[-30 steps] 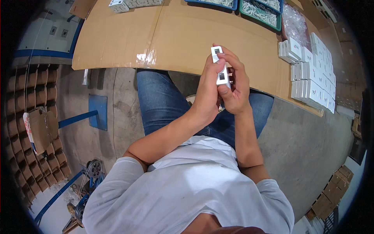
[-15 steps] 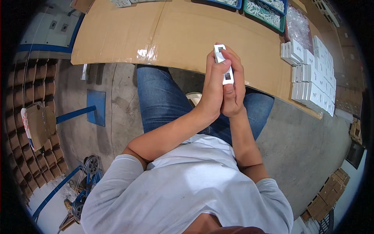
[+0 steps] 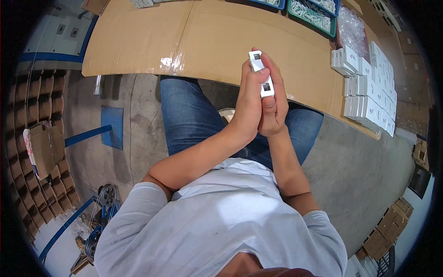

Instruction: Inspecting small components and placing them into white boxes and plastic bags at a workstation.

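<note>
Pressed between my two palms is a narrow white piece (image 3: 256, 64), standing on edge, with a dark square opening near each end. My left hand (image 3: 249, 98) closes on its left side, the thumb lying across the middle. On the other side my right hand (image 3: 278, 104) wraps it, fingers extended along its length and thumb by the near end. Both hands are held over the near edge of the cardboard-covered table (image 3: 221, 41). The piece's broad faces are hidden by my palms.
Stacked white boxes (image 3: 376, 104) line the table's right side. At the far right stand a green bin (image 3: 312, 22) and a blue bin (image 3: 272, 4) of small white parts, beside clear plastic bags (image 3: 353, 30). A blue metal stand (image 3: 112, 127) is on the floor at left.
My hands and the white piece have shifted very slightly left and away from me. The left thumb lies a little higher, and the near opening shows more fully.
</note>
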